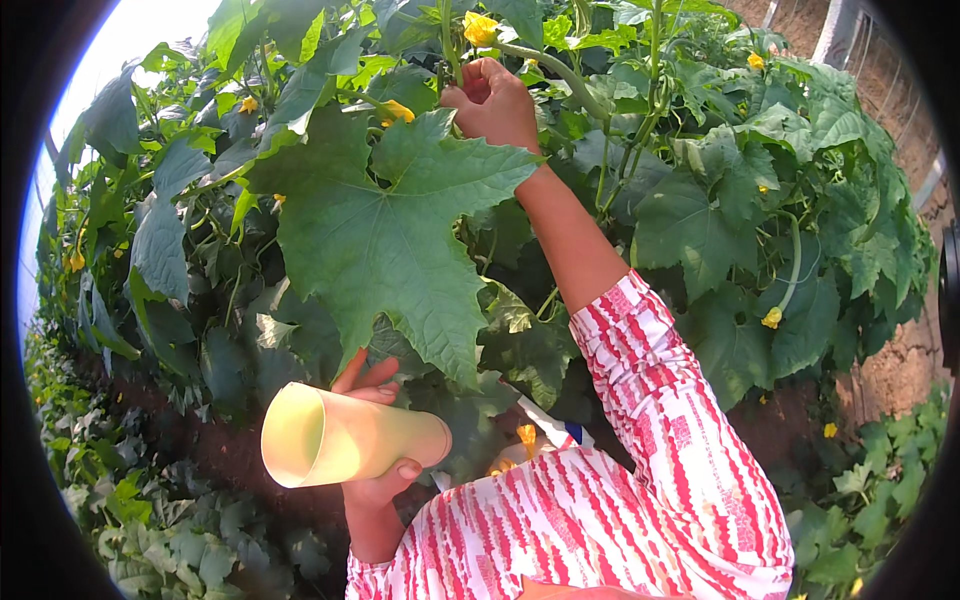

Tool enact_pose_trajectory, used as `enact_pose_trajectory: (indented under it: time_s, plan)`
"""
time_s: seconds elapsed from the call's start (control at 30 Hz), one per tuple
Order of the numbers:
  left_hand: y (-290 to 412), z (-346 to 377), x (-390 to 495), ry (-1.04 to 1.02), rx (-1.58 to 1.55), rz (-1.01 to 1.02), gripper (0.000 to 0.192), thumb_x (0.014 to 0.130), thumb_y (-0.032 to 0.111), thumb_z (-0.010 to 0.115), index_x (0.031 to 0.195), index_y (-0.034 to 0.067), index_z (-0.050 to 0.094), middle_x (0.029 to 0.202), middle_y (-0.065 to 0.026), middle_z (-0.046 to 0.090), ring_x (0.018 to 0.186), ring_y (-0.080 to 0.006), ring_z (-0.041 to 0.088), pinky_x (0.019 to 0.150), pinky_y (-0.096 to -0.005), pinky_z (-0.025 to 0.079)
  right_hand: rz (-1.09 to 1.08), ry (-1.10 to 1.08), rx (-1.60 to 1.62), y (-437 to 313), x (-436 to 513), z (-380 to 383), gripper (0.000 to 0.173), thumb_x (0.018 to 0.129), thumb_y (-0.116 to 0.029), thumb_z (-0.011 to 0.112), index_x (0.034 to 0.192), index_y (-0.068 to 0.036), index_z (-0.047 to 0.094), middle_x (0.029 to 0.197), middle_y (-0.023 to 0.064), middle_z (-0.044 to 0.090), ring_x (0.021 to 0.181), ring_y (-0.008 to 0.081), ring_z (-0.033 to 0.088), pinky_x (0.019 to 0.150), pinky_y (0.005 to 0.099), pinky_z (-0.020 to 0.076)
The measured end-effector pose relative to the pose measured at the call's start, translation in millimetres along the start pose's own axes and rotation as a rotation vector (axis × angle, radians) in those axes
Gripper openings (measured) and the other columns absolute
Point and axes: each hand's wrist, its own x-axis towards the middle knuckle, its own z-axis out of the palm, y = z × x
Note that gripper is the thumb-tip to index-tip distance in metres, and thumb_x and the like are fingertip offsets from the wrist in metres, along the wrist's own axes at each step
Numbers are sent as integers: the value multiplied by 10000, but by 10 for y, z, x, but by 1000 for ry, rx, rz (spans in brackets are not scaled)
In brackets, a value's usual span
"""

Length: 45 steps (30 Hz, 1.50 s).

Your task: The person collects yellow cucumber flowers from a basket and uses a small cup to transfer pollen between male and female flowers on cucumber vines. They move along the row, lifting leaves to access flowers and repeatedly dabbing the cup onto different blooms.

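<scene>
My left hand (379,442) holds a pale yellow cup (360,437), tilted on its side with its mouth facing left; what is inside cannot be told. My right hand (495,101) is raised among the vines, its thumb and fingertips closed at a green stem (448,37). Just above that hand is a yellow blossom (480,28) at the end of a slender, curved green gourd (566,75). A large lobed leaf (386,225) spreads below my right hand and above the cup. Another yellow blossom (395,112) shows left of my right hand.
Dense leafy vines stand in front of me. At the right hangs a young gourd (796,262) with a yellow blossom (772,318) at its tip. A pale post (836,34) and bare soil lie at the upper right. Yellow petals (527,439) show beside my striped garment.
</scene>
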Motion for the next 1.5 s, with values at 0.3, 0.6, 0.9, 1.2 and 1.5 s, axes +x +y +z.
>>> enact_pose_trajectory:
  time_s: [0.3, 0.6, 0.9, 1.2, 1.5]
  plan:
    - [-72, -49, -75, -72, -7, 21, 831, 565, 619, 809, 1102, 26, 585, 1376, -249, 409, 1129, -279, 563, 906, -374, 460, -109, -35, -129, -85, 46, -208, 257, 684, -293, 663, 776, -65, 588, 744, 89, 643, 708, 277, 636, 650, 399, 493]
    - [-220, -223, -118, -129, -223, 40, 693, 581, 317, 869, 1141, 40, 569, 1357, -214, 432, 1162, -285, 529, 935, -421, 429, -218, -88, -140, 233, 199, -562, 245, 741, -208, 709, 877, -20, 632, 728, 63, 658, 678, 172, 622, 643, 317, 484]
    - [-280, -790, -285, 27, -183, 111, 711, 590, 276, 862, 1173, 17, 550, 1351, -214, 444, 1170, -273, 529, 946, -394, 424, -39, -100, -137, 803, 359, -813, 197, 810, -158, 660, 933, -10, 617, 854, 73, 665, 744, 168, 624, 687, 313, 491]
    - [-185, -907, -326, 217, -177, -11, 710, 595, 356, 851, 1149, 16, 567, 1322, -213, 452, 1122, -254, 556, 911, -376, 437, 64, 10, -118, 871, -162, -994, 182, 821, -133, 645, 946, -5, 609, 873, 77, 654, 760, 167, 622, 695, 310, 495]
    - [-158, -908, -442, 322, -164, -121, 727, 593, 370, 861, 1153, 21, 554, 1312, -193, 455, 1085, -238, 566, 929, -385, 441, 92, -27, -44, 742, -948, -718, 169, 833, -109, 631, 960, -1, 601, 892, 80, 644, 775, 166, 620, 703, 306, 500]
